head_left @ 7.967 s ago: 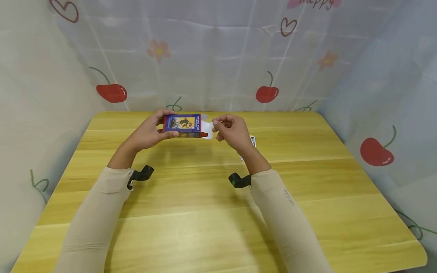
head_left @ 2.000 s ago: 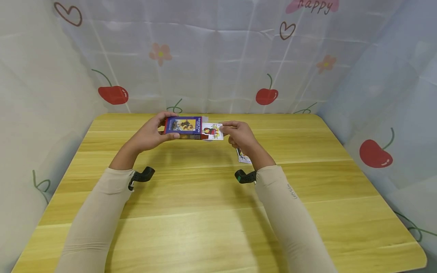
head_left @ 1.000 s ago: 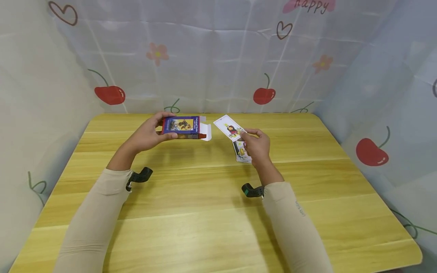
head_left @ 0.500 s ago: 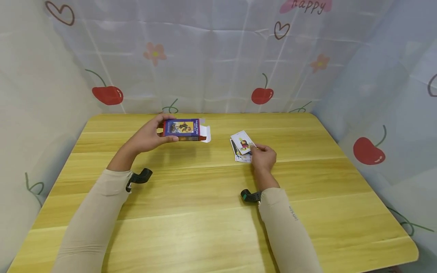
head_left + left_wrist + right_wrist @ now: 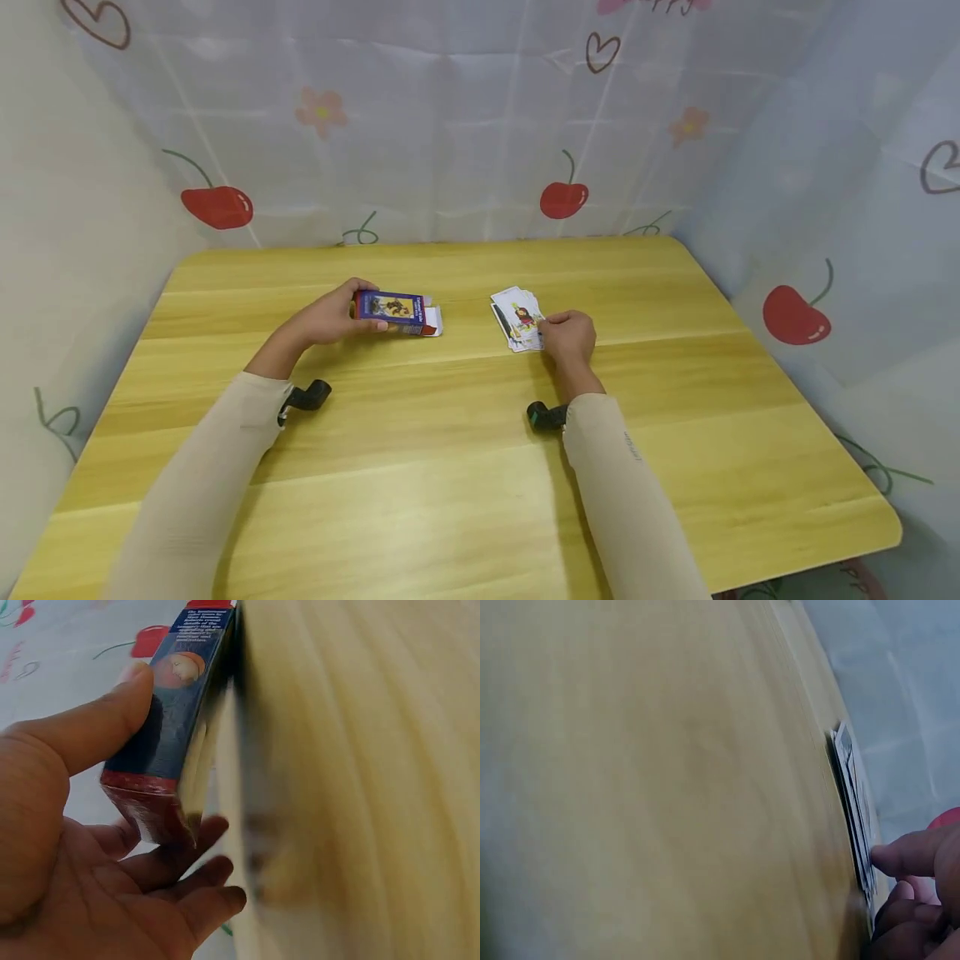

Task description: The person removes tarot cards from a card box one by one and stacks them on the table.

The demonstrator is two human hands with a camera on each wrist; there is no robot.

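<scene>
In the head view my left hand (image 5: 330, 315) holds a blue and red tarot card box (image 5: 395, 308), thumb along its near side and fingers behind. The box lies level, its white end flap (image 5: 433, 320) open toward the right. Close over the tabletop, the printed side of the box (image 5: 169, 697) shows in the left wrist view. My right hand (image 5: 570, 335) pinches the right corner of a tarot card (image 5: 519, 307), which lies on a small, loosely fanned pile of cards. In the right wrist view the thumb (image 5: 904, 855) presses on the card pile (image 5: 847, 795).
The light wooden table (image 5: 420, 467) has a back edge against a pale curtain (image 5: 465, 117) printed with cherries and hearts. A black wrist camera (image 5: 307, 396) sits on the left forearm, another camera (image 5: 546, 415) on the right.
My right hand opened the flap area earlier, drew a card out of the box, carried it right and lowered it onto the pile. My left hand has lowered the box toward the table.
</scene>
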